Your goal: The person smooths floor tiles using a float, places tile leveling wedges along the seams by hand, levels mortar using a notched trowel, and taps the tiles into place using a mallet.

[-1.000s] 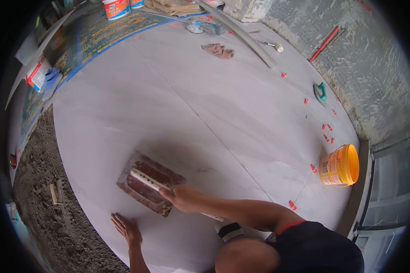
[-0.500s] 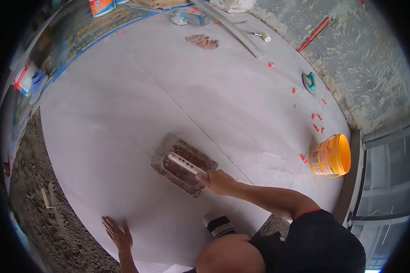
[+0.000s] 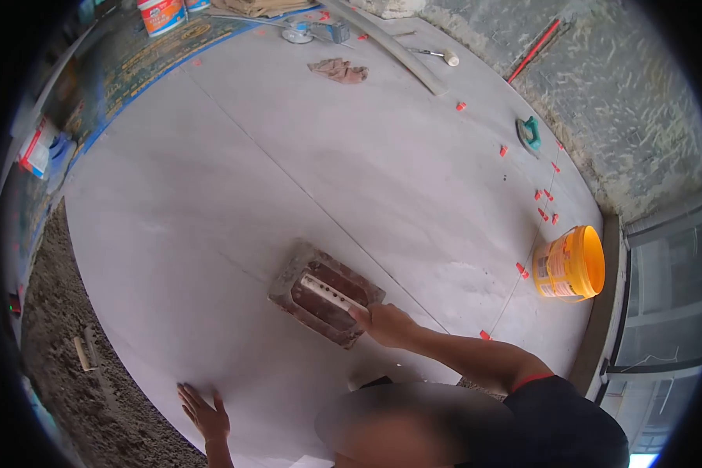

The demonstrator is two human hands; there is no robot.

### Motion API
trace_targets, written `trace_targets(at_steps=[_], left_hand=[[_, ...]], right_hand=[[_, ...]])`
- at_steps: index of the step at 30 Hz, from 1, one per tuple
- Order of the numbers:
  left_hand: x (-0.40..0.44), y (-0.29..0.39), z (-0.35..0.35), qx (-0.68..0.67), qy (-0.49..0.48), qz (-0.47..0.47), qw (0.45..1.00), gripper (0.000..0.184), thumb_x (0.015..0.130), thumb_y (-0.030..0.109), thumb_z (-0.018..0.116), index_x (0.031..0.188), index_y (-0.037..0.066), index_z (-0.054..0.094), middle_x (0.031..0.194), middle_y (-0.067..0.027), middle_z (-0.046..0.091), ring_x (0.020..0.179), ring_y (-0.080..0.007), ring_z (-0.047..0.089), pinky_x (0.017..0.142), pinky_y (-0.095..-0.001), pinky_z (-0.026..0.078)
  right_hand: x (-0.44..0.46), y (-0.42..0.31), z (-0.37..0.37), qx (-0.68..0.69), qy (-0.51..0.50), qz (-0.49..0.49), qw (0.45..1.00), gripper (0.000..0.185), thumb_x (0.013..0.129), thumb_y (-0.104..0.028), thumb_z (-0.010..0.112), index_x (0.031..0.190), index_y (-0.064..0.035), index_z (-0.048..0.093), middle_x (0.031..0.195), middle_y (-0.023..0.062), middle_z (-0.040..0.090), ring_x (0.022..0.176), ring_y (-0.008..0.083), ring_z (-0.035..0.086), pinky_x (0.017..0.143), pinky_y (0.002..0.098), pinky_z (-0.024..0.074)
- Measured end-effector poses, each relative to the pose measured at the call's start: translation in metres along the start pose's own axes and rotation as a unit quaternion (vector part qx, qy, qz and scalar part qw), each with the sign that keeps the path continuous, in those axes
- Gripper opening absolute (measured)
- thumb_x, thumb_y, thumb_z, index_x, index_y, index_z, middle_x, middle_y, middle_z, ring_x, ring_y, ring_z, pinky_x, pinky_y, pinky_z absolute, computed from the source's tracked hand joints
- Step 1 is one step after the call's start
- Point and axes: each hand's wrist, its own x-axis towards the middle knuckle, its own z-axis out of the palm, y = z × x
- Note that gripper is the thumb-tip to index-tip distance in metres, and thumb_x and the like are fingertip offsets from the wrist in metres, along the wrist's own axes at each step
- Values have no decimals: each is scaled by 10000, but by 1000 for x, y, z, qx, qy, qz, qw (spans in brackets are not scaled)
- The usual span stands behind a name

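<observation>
My right hand [image 3: 388, 325] is wrapped round the near end of the pale handle of a plastering float [image 3: 326, 293]. The float is rectangular and reddish brown, with a worn, grey-smeared rim. It is on, or just above, a large pale floor tile [image 3: 210, 226], to the left of a long joint line. Well to the left, my left hand [image 3: 204, 411] rests flat on the same tile near its edge, fingers spread, holding nothing.
A yellow bucket [image 3: 571, 264] stands at the right among red tile-levelling wedges [image 3: 522, 271]. Behind it lies a green-handled suction cup [image 3: 530, 133]. A crumpled cloth [image 3: 338, 71], a mallet [image 3: 449, 58] and a long bar [image 3: 390, 47] are at the back. Rough mortar [image 3: 62, 312] borders the left.
In the picture, the float and my right hand sit slightly lower and further right. My left hand remains flat on the tile. My lower body is now more blurred and covers the sock.
</observation>
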Motion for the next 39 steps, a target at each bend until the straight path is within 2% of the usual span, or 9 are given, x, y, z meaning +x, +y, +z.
trace_targets(at_steps=[7, 11, 14, 21, 26, 28, 30, 37, 39], left_hand=[[-17, -3, -19, 37, -74, -5, 997, 906, 981, 539, 452, 1564, 8, 6, 1645, -182, 13, 1517, -362, 51, 1208, -528, 109], [-10, -6, -11, 6, -53, 4, 999, 923, 972, 535, 474, 1567, 21, -9, 1650, -164, 1, 1520, -352, 34, 1211, -526, 92], [-13, -2, -19, 11, -65, -8, 998, 927, 968, 534, 479, 1569, 27, -13, 1650, -160, -5, 1521, -348, 34, 1213, -526, 87], [-12, 0, -23, 17, -67, -6, 998, 927, 963, 541, 483, 1570, 29, 5, 1648, -167, 8, 1519, -353, 45, 1212, -526, 88], [-9, -16, -5, 30, -63, 7, 998, 928, 960, 548, 486, 1572, 32, 16, 1647, -172, 27, 1519, -357, 50, 1206, -539, 98], [-8, -13, -4, 50, -98, -17, 994, 926, 961, 551, 482, 1572, 35, 17, 1647, -173, 31, 1519, -360, 51, 1203, -546, 100], [-12, -12, -5, -8, -28, 12, 1000, 926, 963, 560, 474, 1573, 36, 14, 1648, -172, 25, 1518, -367, 48, 1202, -549, 93], [-10, -6, -9, 4, -23, -4, 1000, 934, 956, 546, 493, 1574, 39, 10, 1648, -172, 24, 1519, -360, 51, 1203, -545, 94], [-11, -9, -16, 18, -49, 9, 999, 937, 954, 545, 496, 1574, 40, 8, 1648, -172, 23, 1520, -356, 53, 1201, -547, 100]], right_hand=[[-60, -93, -77, 164, -51, -108, 979, 652, 1023, -573, 306, 932, 1, 603, 770, 224, 661, 737, 428, 660, 721, 520, 494], [-74, -50, -46, 162, 20, -169, 972, 628, 1022, -566, 331, 951, -4, 603, 772, 217, 667, 775, 421, 662, 744, 513, 498], [-15, -3, 12, 30, -30, 11, 999, 636, 1020, -570, 337, 934, 3, 599, 768, 216, 668, 796, 412, 665, 756, 505, 502], [-23, -83, -45, 145, -100, -26, 984, 624, 1021, -550, 367, 927, 24, 591, 738, 208, 655, 736, 409, 654, 707, 504, 499], [-73, -87, -54, 167, 17, -274, 947, 514, 1019, -499, 440, 949, -6, 568, 702, 172, 647, 639, 386, 640, 610, 493, 489], [-55, -55, -22, 133, 0, -258, 957, 533, 1021, -516, 415, 972, -9, 571, 726, 163, 658, 640, 379, 645, 620, 493, 500], [-26, -26, 12, -13, -71, -80, 994, 566, 1025, -540, 373, 980, -17, 583, 731, 169, 660, 677, 369, 657, 661, 492, 511], [7, -76, 45, 15, -113, -93, 989, 616, 1032, -558, 311, 1008, -17, 602, 775, 178, 670, 806, 384, 665, 775, 499, 502], [18, -91, 36, -21, -164, -161, 973, 625, 1034, -545, 324, 1104, 11, 601, 941, 179, 690, 882, 394, 657, 803, 501, 503]])
